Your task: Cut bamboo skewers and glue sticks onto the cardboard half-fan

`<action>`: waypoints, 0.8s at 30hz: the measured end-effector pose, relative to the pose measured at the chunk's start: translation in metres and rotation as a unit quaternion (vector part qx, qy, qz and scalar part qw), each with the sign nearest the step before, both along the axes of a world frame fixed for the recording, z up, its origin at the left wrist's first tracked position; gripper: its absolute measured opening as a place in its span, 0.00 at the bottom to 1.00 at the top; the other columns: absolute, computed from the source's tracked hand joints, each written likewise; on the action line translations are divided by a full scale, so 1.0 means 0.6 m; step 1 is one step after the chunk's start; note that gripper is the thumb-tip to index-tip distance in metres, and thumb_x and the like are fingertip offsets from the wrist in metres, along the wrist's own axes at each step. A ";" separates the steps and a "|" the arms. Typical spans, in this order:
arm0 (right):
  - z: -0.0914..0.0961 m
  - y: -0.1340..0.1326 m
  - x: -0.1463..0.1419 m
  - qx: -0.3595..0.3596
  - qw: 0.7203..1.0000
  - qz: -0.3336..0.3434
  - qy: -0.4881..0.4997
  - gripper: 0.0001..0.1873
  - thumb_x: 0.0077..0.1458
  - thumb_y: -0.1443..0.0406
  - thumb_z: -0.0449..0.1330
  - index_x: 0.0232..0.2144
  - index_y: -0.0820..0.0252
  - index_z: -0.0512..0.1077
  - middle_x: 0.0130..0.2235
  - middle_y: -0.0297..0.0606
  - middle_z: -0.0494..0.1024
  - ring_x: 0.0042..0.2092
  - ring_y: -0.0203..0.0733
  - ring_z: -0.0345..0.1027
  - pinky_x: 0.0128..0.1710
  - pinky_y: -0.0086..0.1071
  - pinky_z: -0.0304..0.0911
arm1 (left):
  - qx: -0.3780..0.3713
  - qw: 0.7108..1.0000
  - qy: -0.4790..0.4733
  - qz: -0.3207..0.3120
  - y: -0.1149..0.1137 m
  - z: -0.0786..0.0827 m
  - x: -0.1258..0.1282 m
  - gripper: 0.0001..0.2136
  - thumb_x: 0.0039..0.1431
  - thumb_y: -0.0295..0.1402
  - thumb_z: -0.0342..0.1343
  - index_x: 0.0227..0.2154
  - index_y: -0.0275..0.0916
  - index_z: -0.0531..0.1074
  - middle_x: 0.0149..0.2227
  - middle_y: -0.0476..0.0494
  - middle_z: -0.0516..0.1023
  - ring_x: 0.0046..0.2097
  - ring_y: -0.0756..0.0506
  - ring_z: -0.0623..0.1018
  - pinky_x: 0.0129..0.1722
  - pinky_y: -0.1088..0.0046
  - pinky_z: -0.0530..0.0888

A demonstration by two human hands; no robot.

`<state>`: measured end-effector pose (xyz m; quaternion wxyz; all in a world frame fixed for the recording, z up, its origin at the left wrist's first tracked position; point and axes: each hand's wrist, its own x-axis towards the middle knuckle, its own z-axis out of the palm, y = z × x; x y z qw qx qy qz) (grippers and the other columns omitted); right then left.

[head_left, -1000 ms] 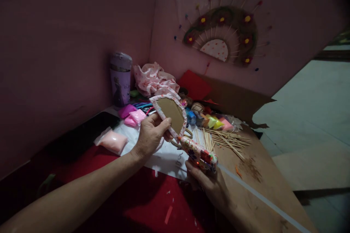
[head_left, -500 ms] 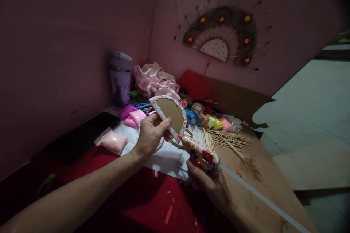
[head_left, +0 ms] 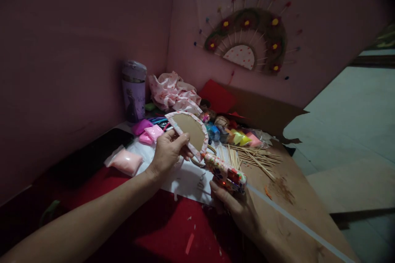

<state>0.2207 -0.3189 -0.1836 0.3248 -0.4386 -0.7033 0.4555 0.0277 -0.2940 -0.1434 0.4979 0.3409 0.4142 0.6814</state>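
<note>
My left hand pinches a half-round cardboard piece by its straight edge. Folded pink-and-white cloth borders the piece, and its bare brown cardboard faces me. In my right hand is a hot glue gun with a flowery pattern and a small red light glowing on its side. The gun's nozzle is at the lower corner of the piece, touching or almost touching the cloth border. Beneath both hands lies a white paper sheet with writing on it.
Thin wooden sticks lie on the brown board at right. Behind are a purple tumbler, crumpled spotted cloth and several clay packets. A pale pink packet sits at left. A fan-shaped decoration hangs on the wall.
The cardboard piece has turned slightly in my left hand, so its half-round shape shows more fully. The glue gun stays at its lower corner. The whole view has shifted a little.
</note>
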 end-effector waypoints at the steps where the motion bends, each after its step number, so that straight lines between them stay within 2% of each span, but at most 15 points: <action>1: -0.001 0.000 0.001 0.001 1.000 0.003 0.001 0.23 0.56 0.52 0.55 0.16 0.60 0.64 0.16 0.32 0.65 0.21 0.35 0.60 0.24 0.29 0.54 | -0.017 1.000 -0.016 -0.002 0.002 0.000 -0.001 0.10 0.45 0.34 0.60 0.25 0.36 0.65 0.15 0.53 0.70 0.15 0.52 0.70 0.13 0.81 0.65; 6: -0.007 0.002 0.005 0.005 1.000 0.007 0.002 0.24 0.56 0.51 0.54 0.15 0.60 0.63 0.16 0.32 0.65 0.21 0.34 0.59 0.23 0.30 0.53 | -0.049 0.997 -0.057 -0.002 0.007 0.000 -0.004 0.09 0.45 0.31 0.59 0.22 0.37 0.63 0.13 0.54 0.67 0.14 0.52 0.70 0.12 0.81 0.64; 11: -0.008 0.006 0.003 -0.002 0.999 0.040 0.028 0.24 0.56 0.50 0.53 0.16 0.60 0.62 0.17 0.31 0.64 0.21 0.33 0.58 0.24 0.29 0.53 | -0.072 0.995 -0.064 -0.032 0.005 0.003 -0.004 0.06 0.48 0.29 0.57 0.24 0.35 0.64 0.15 0.51 0.70 0.15 0.52 0.70 0.12 0.82 0.65; 17: 0.002 0.004 0.001 -0.009 0.999 0.043 0.032 0.24 0.55 0.49 0.54 0.17 0.60 0.63 0.16 0.31 0.64 0.21 0.34 0.59 0.23 0.29 0.52 | -0.066 0.987 -0.130 -0.065 0.007 0.000 -0.007 0.02 0.50 0.25 0.56 0.26 0.33 0.67 0.18 0.50 0.72 0.17 0.53 0.72 0.15 0.82 0.67; 24: -0.004 0.006 0.002 -0.003 0.998 0.038 0.059 0.24 0.57 0.50 0.53 0.18 0.61 0.62 0.16 0.30 0.63 0.20 0.32 0.56 0.22 0.29 0.50 | -0.079 0.985 -0.145 -0.041 0.003 0.006 -0.009 0.04 0.53 0.26 0.54 0.25 0.34 0.66 0.16 0.50 0.70 0.16 0.53 0.71 0.15 0.83 0.67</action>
